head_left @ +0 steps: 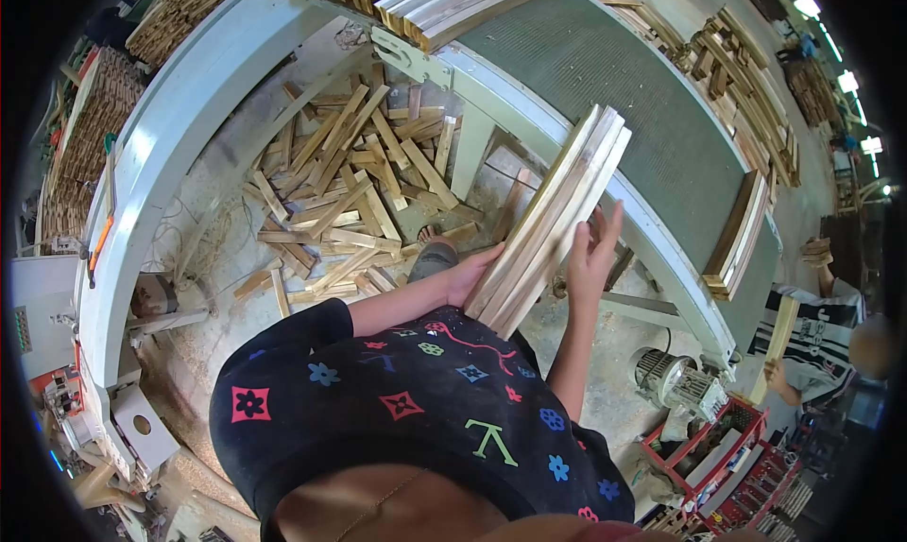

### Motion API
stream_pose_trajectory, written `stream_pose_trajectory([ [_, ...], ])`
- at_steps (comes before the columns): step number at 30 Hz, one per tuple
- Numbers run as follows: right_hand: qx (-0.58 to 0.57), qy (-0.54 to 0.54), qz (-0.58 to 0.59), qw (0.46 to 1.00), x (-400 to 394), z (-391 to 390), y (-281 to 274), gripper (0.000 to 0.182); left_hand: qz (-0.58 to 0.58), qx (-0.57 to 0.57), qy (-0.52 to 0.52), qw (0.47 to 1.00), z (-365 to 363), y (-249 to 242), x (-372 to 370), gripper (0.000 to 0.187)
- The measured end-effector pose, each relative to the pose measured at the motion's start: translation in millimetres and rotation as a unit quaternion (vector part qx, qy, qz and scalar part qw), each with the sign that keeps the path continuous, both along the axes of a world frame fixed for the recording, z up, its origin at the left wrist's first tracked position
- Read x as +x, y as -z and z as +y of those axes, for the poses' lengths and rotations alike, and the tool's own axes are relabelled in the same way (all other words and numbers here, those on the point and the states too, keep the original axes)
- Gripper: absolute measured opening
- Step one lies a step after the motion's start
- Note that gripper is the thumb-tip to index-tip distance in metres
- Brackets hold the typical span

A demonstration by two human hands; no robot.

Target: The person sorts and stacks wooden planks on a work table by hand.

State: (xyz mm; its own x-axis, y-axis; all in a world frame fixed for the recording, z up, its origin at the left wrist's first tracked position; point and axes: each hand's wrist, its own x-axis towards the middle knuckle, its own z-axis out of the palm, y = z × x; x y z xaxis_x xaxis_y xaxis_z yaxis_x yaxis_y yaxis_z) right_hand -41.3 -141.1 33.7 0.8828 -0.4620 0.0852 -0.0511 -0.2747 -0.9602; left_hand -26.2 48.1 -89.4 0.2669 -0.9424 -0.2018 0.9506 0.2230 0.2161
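A bundle of several long wooden strips (pixel 553 225) slants up from my waist, its far end overlapping the edge of the machine's belt in this view. My left hand (pixel 472 275) grips the bundle's left side near the lower end, with most of its fingers hidden under the wood. On the other side, my right hand (pixel 595 249) has its fingers stretched out and apart, close along the bundle's right edge.
A green conveyor belt (pixel 586 60) carries a row of strips (pixel 444 3) and a smaller stack (pixel 737 235). Loose wood pieces (pixel 359 183) lie heaped on the floor. A motor (pixel 675 377) and red rack (pixel 709 457) stand right. Another person (pixel 812 325) holds a board (pixel 777 339).
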Motion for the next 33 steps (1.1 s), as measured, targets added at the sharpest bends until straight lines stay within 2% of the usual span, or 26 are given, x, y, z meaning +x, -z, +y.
stream_pose_trajectory([
  [3,-0.200,-0.021,-0.009,0.979,-2.7,23.6,-1.9,0.091,-0.007,0.098,0.037,0.994,19.3,-11.8,-0.6,0.077],
  [5,-0.250,0.006,0.032,0.968,-0.1,46.6,1.1,0.100,0.022,0.106,0.078,0.991,25.9,-17.9,-0.3,0.076],
  [9,-0.321,0.050,0.098,0.941,24.1,63.1,-2.2,0.110,-0.001,0.143,0.054,0.988,17.5,-35.7,15.9,0.073],
  [12,-0.354,0.054,0.074,0.931,57.6,56.5,-0.9,0.110,-0.030,0.140,-0.001,0.990,8.2,-34.6,30.4,0.073],
  [16,-0.354,0.027,0.050,0.934,138.5,49.2,-16.9,0.109,-0.017,0.217,-0.085,0.972,9.8,-76.8,68.3,0.074],
  [17,-0.344,0.012,0.054,0.938,164.8,47.8,-23.6,0.111,0.031,0.134,-0.103,0.985,17.4,-65.6,73.8,0.078],
  [19,-0.326,0.001,0.084,0.941,238.8,43.2,-37.1,0.115,-0.002,0.031,-0.129,0.991,44.0,-39.6,75.0,0.080],
  [21,-0.240,0.001,0.147,0.960,315.6,42.3,-61.3,0.119,-0.056,0.116,-0.163,0.978,74.6,-49.1,66.9,0.074],
  [23,-0.165,0.033,0.128,0.977,386.2,41.9,-57.5,0.124,-0.108,0.227,-0.188,0.950,110.3,-36.1,51.9,0.069],
  [25,-0.044,0.017,0.009,0.999,437.7,48.8,-23.9,0.124,-0.081,0.316,-0.213,0.921,155.4,16.1,28.5,0.063],
  [26,-0.039,0.029,-0.055,0.997,440.7,37.2,-10.5,0.121,-0.062,0.363,-0.217,0.904,176.5,48.0,14.9,0.063],
  [27,-0.038,0.038,-0.118,0.992,444.2,25.8,3.1,0.118,-0.044,0.456,-0.201,0.866,198.7,79.2,0.1,0.056],
  [28,-0.089,0.068,-0.238,0.965,449.0,22.6,32.8,0.106,0.005,0.551,-0.179,0.815,220.9,109.3,-14.5,0.051],
  [29,0.184,-0.020,-0.131,0.974,384.5,27.2,-18.7,0.093,0.033,0.630,-0.148,0.761,230.3,116.3,-25.0,0.047],
  [30,0.142,0.002,-0.151,0.978,375.6,18.8,-1.2,0.085,-0.186,0.633,0.007,0.752,263.9,145.6,-41.0,0.049],
  [31,0.102,0.016,-0.166,0.981,369.6,8.1,17.9,0.078,-0.404,0.615,0.119,0.667,296.9,176.1,-57.8,0.051],
  [32,0.003,0.040,-0.180,0.983,364.5,1.8,23.0,0.070,-0.480,0.591,0.172,0.625,311.2,185.9,-70.6,0.050],
  [33,-0.093,0.058,-0.183,0.977,360.8,0.3,25.9,0.062,-0.485,0.578,0.195,0.627,315.5,193.1,-72.0,0.048],
])
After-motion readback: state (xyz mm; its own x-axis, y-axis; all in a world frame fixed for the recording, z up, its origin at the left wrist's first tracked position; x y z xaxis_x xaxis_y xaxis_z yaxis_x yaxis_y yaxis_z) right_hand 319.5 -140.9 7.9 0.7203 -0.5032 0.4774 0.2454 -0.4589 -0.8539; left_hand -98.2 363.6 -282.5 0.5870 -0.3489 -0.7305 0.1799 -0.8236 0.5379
